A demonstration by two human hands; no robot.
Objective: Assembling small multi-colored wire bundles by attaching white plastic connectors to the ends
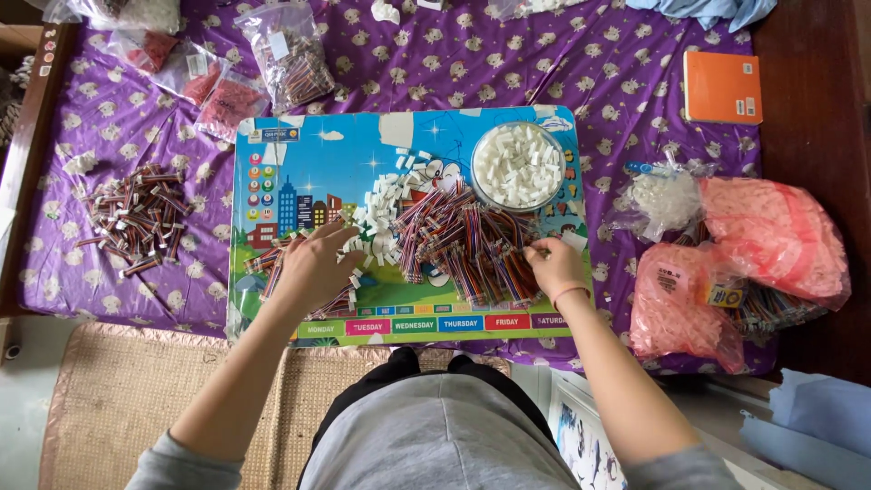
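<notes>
- Multicoloured ribbon wires (472, 245), thin and striped, are heaped on a glossy cartoon board (308, 154) laid over purple printed cloth (617, 82).
- The right hand (555, 265) is seen at the heap's right edge, its grip pinched on a few wires.
- The left hand (313, 265) is laid flat, fingers spread, on a smaller wire bundle (272, 272), beside scattered white plastic connectors (381, 213).
- More connectors are held in a round clear bowl (519, 166) on the far side.

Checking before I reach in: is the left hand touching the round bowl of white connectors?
Apart. The head view shows the left hand flat on wire bundles at the board's left, with open board between it and the bowl.
</notes>
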